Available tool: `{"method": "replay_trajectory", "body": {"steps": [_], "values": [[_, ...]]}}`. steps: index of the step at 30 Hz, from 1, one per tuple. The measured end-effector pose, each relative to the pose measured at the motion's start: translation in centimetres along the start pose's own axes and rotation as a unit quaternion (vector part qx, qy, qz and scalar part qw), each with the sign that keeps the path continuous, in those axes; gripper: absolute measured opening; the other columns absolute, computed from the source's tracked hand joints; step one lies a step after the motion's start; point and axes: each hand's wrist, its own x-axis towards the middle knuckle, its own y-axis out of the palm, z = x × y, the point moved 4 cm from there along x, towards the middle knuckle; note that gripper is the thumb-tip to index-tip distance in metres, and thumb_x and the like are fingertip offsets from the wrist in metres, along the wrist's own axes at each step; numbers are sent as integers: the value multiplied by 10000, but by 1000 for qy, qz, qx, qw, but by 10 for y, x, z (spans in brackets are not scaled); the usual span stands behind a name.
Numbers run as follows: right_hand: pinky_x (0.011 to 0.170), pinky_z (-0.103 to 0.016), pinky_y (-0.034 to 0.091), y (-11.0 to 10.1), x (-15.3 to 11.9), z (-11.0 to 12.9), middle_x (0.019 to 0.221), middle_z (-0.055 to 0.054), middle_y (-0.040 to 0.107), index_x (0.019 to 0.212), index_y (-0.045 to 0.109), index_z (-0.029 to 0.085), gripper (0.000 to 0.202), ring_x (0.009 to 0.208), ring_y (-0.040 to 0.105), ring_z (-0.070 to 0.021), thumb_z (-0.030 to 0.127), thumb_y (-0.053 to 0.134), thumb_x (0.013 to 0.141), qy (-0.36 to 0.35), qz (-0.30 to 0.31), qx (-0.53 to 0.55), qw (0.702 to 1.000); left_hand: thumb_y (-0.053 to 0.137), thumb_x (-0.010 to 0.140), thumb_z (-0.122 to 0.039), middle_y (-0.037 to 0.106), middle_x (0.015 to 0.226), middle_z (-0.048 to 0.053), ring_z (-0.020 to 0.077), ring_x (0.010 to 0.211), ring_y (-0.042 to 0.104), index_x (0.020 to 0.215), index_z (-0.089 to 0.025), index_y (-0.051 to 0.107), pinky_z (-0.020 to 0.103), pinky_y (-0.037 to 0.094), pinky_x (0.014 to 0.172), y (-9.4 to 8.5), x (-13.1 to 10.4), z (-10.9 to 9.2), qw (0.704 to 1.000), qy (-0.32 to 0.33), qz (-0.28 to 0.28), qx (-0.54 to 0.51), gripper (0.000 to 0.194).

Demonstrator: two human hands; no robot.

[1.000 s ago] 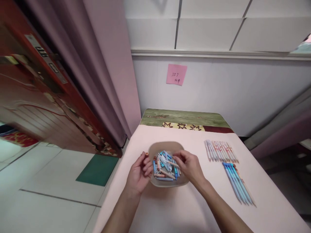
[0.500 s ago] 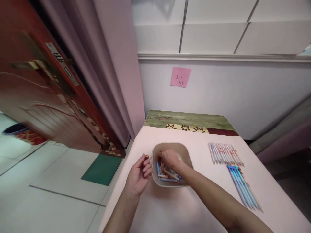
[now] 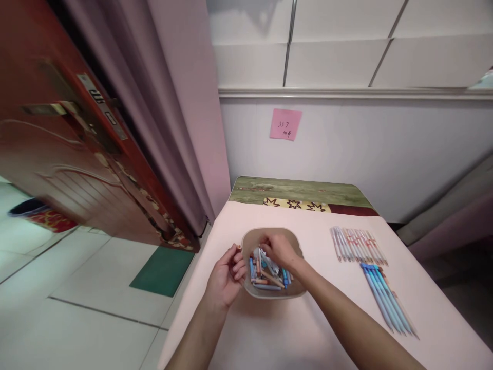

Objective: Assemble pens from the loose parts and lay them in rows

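A beige bin [image 3: 271, 293] holding several loose pens [image 3: 269, 278] stands on the pale pink tabletop. My left hand [image 3: 228, 272], beside the bin's left rim, is closed on a small brown pen whose round end shows above the fingers. My right hand [image 3: 280, 251] reaches inside the bin above the pens, fingers bent together; what they pinch, if anything, is too small to tell. To the right lies a row of white and red patterned pens [image 3: 358, 245]. Just below it is a group of blue pens [image 3: 385, 298] with a brownish one at its right side.
The cloth-covered table [image 3: 308, 334] has a green wood-patterned back edge [image 3: 300, 189] against the wall. A pink note [image 3: 285, 124] is stuck on the wall. At the left are a red-brown door [image 3: 96, 169], a curtain and a green mat [image 3: 164, 271] on the floor.
My right hand has shifted a little right inside the bin, uncovering more pens. My left hand, with the brown pen, has moved slightly right, close to the rim.
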Motion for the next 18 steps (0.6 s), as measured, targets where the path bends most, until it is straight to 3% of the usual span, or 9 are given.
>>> {"method": "replay_trajectory", "body": {"steps": [4,6,10,12,18], "values": [[622,-206,501,-13,-26,-7,880,-77,718,1043,555,131,254,743,685,-135,277,387,921,5,-16,129,992,449,918,-175,349,540,-70,13,351,293,764,-123,505,126,211,299,9,7,22,999,-38,21,13,171],[635,-223,517,-19,-40,-8,899,-77,713,1037,557,133,268,756,684,-141,337,460,893,12,-34,239,970,451,913,-167,345,540,-71,14,346,286,742,-137,482,128,205,296,12,12,34,998,-55,24,15,177],[606,-247,525,-29,-63,-7,729,-22,685,882,607,147,330,640,657,-142,413,711,716,33,-76,505,859,479,901,-185,357,545,-71,19,346,291,744,-153,464,130,209,298,16,19,56,996,-80,30,21,161],[585,-233,515,-34,-72,-4,683,-6,668,837,624,149,310,606,638,-129,406,734,702,32,-99,521,847,493,895,-186,359,544,-73,17,347,290,754,-151,467,126,207,300,18,20,63,996,-85,29,27,147],[611,-227,512,-42,-84,-3,732,-4,668,852,625,166,239,652,649,-133,377,692,763,12,-141,508,850,484,901,-192,348,529,-76,9,339,272,725,-143,457,122,189,297,25,18,74,995,-92,28,40,185]]}}
